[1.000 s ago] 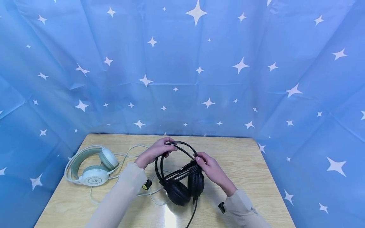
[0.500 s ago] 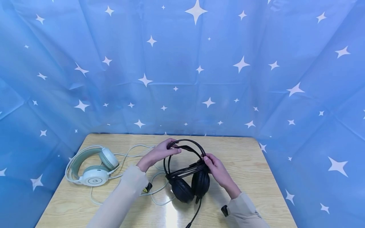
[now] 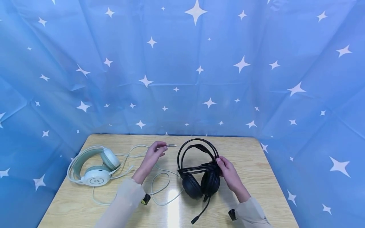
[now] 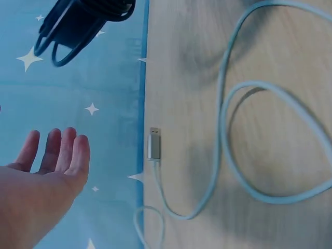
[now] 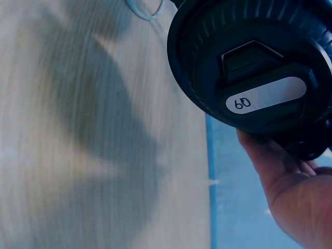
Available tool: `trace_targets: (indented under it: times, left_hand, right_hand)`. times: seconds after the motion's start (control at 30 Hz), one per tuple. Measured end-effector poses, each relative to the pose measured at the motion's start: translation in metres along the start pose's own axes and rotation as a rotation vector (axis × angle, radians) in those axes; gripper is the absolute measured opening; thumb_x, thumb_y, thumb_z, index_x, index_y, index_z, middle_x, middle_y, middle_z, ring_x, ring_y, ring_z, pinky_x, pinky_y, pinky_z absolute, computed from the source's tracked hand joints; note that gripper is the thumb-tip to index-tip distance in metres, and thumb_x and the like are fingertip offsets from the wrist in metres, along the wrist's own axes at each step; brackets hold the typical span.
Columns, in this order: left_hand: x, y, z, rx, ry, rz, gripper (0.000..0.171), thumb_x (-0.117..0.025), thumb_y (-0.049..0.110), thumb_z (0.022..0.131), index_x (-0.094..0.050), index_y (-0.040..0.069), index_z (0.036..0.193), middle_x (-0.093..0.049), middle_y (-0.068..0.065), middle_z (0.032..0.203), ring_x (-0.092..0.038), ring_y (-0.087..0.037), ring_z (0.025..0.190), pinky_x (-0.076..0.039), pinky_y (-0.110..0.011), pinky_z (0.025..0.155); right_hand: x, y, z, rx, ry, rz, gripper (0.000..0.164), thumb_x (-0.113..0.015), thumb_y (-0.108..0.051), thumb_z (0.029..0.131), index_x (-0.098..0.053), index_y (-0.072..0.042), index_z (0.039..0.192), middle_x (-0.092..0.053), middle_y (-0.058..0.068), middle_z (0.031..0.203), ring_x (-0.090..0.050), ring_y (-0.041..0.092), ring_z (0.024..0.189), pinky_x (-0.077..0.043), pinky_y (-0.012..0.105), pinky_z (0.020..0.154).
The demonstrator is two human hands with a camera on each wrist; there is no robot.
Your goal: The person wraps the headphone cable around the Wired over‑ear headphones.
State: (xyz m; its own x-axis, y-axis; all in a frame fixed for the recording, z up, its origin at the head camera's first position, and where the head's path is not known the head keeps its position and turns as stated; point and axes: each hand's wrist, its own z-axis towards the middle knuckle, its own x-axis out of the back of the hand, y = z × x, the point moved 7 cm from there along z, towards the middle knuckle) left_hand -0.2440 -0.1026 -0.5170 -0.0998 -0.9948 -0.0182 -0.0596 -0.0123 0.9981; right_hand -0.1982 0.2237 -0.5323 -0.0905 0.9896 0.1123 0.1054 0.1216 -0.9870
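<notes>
My right hand (image 3: pixel 230 174) grips a black headset (image 3: pixel 210 183) by its right side, where the headband meets an ear cup; the ear cup (image 5: pixel 259 67) fills the top of the right wrist view. A black cable is bundled across the headset, and a microphone boom (image 3: pixel 195 219) hangs below. My left hand (image 3: pixel 152 156) is raised over the table with relaxed fingers and nothing in them. Close to its fingertips in the head view lies a silver USB plug (image 3: pixel 171 145). The left wrist view shows that plug (image 4: pixel 154 144) on the table, apart from the hand (image 4: pixel 49 179).
White and green headphones (image 3: pixel 96 177) lie at the left of the wooden table (image 3: pixel 251 158). Their pale cable (image 3: pixel 168 180) loops over the middle, passing under the left arm and behind the black headset. A blue starred curtain (image 3: pixel 176 63) stands along the back and sides.
The right hand has carried the black headset to the right. My left hand has let go of its headband and drawn back left, uncovering the USB plug.
</notes>
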Motion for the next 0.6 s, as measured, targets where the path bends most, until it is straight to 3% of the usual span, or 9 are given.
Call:
trace_targets:
  times: [0.33, 0.6]
  left_hand:
    - [0.030, -0.018, -0.021, 0.009, 0.079, -0.044, 0.033, -0.057, 0.008, 0.102, -0.055, -0.009, 0.131, -0.058, -0.024, 0.131, -0.059, -0.038, 0.124, -0.050, -0.048, 0.107]
    - [0.057, -0.029, -0.037, 0.028, 0.113, -0.010, 0.032, -0.054, 0.007, 0.104, -0.054, -0.010, 0.131, -0.055, -0.027, 0.134, -0.059, -0.038, 0.125, -0.053, -0.043, 0.103]
  right_hand:
    - [0.058, 0.024, 0.008, -0.123, 0.147, 0.055, 0.047, -0.037, -0.027, 0.114, -0.047, 0.014, 0.132, -0.070, -0.003, 0.099, -0.069, 0.005, 0.082, -0.058, 0.024, 0.075]
    - [0.091, 0.040, 0.026, -0.229, 0.113, 0.007, 0.054, -0.034, -0.029, 0.114, -0.037, 0.017, 0.141, -0.061, -0.004, 0.095, -0.066, 0.003, 0.075, -0.058, 0.024, 0.071]
